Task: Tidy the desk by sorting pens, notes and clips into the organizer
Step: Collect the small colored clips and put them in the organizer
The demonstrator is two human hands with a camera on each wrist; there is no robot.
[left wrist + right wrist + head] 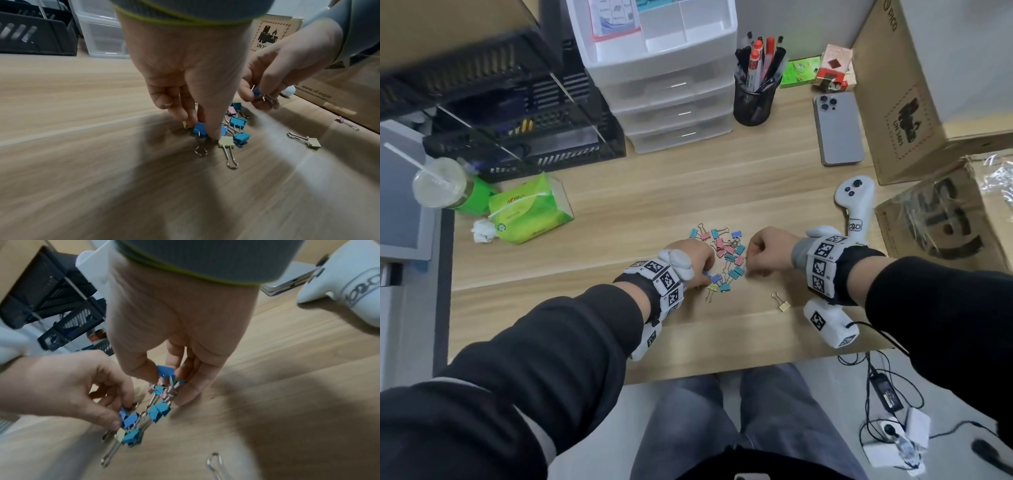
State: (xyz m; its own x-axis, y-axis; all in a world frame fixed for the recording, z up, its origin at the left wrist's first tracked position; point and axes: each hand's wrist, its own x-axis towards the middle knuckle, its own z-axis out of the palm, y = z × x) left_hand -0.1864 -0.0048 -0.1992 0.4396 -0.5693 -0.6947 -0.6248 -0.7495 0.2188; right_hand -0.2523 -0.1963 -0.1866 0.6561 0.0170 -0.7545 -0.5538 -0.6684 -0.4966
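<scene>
A pile of small coloured binder clips [724,255] lies on the wooden desk [640,212] between my hands. My left hand [693,255] reaches down at the pile's left edge, and its fingertips pinch a blue clip [199,129] that rests on the desk. My right hand [765,246] is at the pile's right side, its thumb and fingers curled round a blue clip [166,370] lifted just above the others. One yellow clip [783,304] lies apart, nearer me. The white drawer organizer [664,78] stands at the back of the desk.
A black mesh pen cup [755,99] full of pens stands right of the organizer, with a phone [837,128] beside it. Black trays [517,113] and a green tissue pack [534,209] sit at the left. A white controller [854,202] and cardboard boxes [928,85] are at the right.
</scene>
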